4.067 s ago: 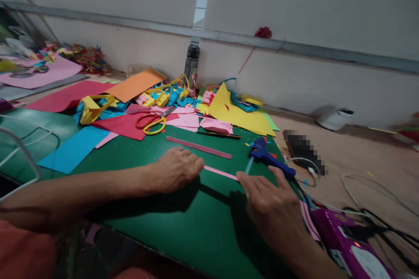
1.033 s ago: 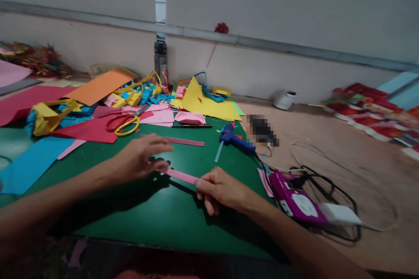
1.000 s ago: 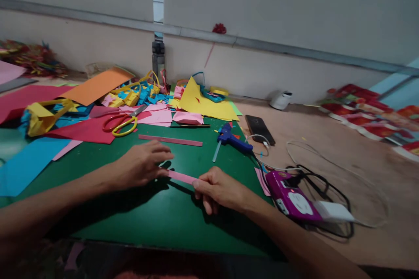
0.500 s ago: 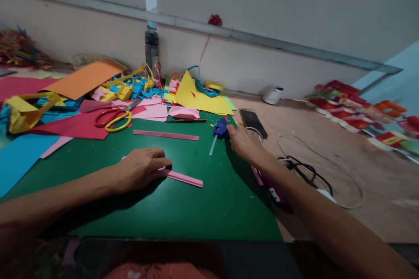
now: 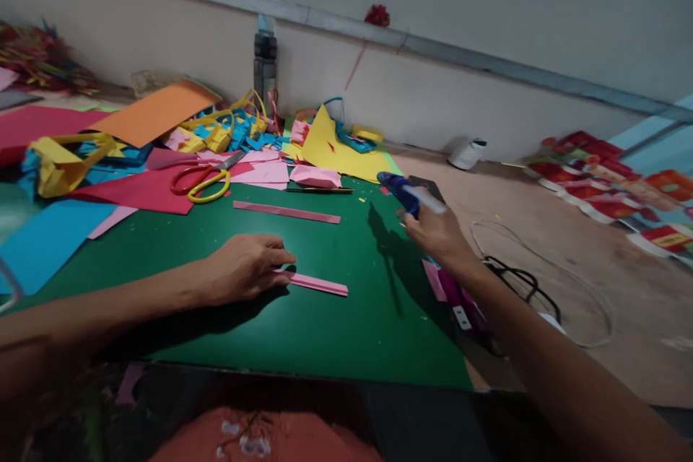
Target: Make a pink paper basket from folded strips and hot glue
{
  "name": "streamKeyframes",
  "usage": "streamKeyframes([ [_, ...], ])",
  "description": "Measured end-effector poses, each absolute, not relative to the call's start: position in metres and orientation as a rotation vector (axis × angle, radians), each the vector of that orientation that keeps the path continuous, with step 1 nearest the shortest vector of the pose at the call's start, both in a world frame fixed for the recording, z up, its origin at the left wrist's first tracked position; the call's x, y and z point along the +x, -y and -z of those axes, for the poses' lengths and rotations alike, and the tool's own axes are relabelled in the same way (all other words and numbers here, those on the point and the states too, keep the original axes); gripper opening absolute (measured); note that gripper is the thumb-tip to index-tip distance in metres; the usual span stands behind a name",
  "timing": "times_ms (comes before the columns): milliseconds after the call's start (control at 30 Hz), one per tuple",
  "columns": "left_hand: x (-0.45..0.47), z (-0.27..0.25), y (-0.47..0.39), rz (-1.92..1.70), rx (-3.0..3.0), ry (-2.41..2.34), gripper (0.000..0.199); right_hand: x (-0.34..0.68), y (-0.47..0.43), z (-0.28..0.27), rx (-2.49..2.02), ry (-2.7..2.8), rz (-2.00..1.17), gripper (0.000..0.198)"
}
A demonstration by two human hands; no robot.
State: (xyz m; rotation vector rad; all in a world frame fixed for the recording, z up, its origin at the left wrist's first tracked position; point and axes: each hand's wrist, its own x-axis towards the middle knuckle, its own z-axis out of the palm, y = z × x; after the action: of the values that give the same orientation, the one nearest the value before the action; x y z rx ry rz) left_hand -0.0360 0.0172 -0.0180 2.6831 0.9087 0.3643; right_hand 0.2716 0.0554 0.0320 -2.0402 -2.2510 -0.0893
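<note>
My left hand (image 5: 246,267) rests low over the green board, its fingers closed on one end of a folded pink paper strip (image 5: 319,284). The strip's other end sticks out to the right along the board. Raised off the board, my right hand (image 5: 436,231) grips a blue hot glue gun (image 5: 399,191), blurred by motion. A whitish glue stick (image 5: 430,200) juts from the gun's rear. Beyond my left hand, a second pink strip (image 5: 286,213) lies flat. Farther left, scissors (image 5: 208,180) with one red and one yellow handle lie on red paper.
The green board (image 5: 336,339) holds coloured paper sheets and small yellow-blue paper baskets at its back left. Right of it are a dark phone (image 5: 430,186), a purple power strip (image 5: 460,303), a looped cable (image 5: 585,278) and a white cylinder (image 5: 468,154). Red paper items stand far right.
My right hand has lifted the glue gun off the board and turned it. My left hand stays on the folded strip. The whole view has shifted slightly.
</note>
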Motion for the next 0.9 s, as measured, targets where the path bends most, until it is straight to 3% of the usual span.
streamKeyframes([
  [100,-0.036,0.022,-0.018,-0.407,2.666,-0.896,0.029,0.270,-0.036,-0.041,-2.025,2.097,-0.017,0.033],
  [333,-0.033,0.029,-0.019,-0.414,2.717,-0.921,0.030,0.252,0.037,-0.037,-1.775,1.703,-0.862,0.037],
  [467,-0.030,0.028,-0.016,-0.382,2.738,-0.939,0.030,0.249,0.064,-0.030,-1.839,1.698,-1.087,0.034],
  [900,-0.020,0.031,-0.007,-0.376,2.717,-1.108,0.030,0.239,0.075,-0.019,-1.875,1.986,-1.067,0.036],
])
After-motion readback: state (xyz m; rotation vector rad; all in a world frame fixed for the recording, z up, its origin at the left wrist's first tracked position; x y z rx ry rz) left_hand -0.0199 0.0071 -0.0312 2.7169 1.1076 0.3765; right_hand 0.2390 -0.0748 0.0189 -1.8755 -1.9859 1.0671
